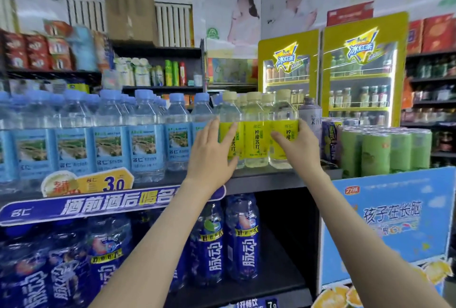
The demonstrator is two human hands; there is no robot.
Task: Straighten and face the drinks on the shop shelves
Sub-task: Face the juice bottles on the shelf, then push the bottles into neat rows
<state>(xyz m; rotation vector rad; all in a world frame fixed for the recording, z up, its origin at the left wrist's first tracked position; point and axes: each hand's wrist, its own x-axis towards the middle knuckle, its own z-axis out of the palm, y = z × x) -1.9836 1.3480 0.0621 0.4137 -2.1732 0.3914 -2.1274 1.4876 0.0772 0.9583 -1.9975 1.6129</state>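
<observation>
Currently: both hands at the right end of the upper shelf (259, 180), on a row of three yellow-labelled bottles (255, 135).

Left hand (213, 152): fingers straight and spread, laid against the front of the leftmost bottle (229, 110); no grip.

Right hand (297, 144): thumb across the label, fingers curled round the far side of the rightmost bottle (283, 110); holding it.

All three stand upright, touching side by side; the middle label faces front.

Left of them on the same shelf: a long row of blue-labelled water bottles (108, 144), upright.

Lower shelf: dark blue bottles (243, 241).

Right of the shelving: green cans (375, 152) on a blue display carton (394, 221).
</observation>
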